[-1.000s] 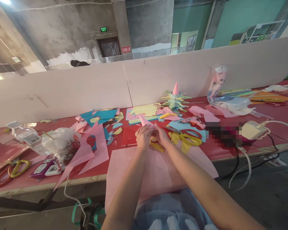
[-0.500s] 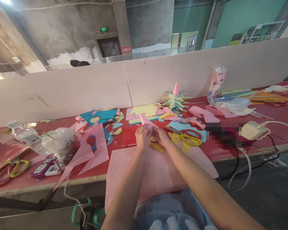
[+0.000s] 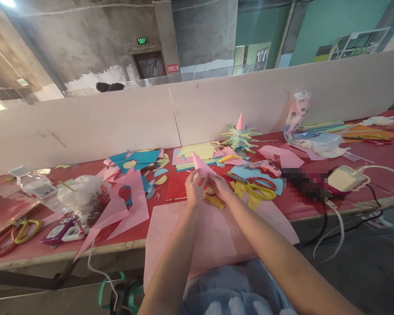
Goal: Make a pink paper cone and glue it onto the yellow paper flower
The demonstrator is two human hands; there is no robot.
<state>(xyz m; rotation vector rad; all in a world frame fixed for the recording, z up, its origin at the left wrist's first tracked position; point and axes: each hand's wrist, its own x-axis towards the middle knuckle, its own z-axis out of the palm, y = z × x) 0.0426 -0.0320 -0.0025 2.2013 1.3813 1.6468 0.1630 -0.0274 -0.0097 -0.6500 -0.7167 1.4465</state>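
Observation:
Both my hands hold a pink paper cone (image 3: 200,166) whose tip points up and away from me. My left hand (image 3: 195,187) grips its lower left side with bent fingers. On the lower right side, my right hand (image 3: 218,186) has its fingers closed on the paper. The cone's bottom edge is partly hidden by my fingers. Just beneath and beside my hands lie yellow paper strips (image 3: 214,201) and a red flat sheet (image 3: 176,187). Scissors with red and yellow handles (image 3: 261,190) rest to the right of my right hand.
A tiered paper tree with a pink cone top (image 3: 240,133) stands at the back. A pink glue gun (image 3: 265,166) lies on blue paper. Pink cut-outs (image 3: 136,203), a plastic bottle (image 3: 36,186) and other scissors (image 3: 22,231) are leftward. A white charger (image 3: 346,178) with cables sits rightward.
The pink cone has risen slightly in my fingers, and more of its side shows. My hands have shifted only a little; the things on the table have stayed put.

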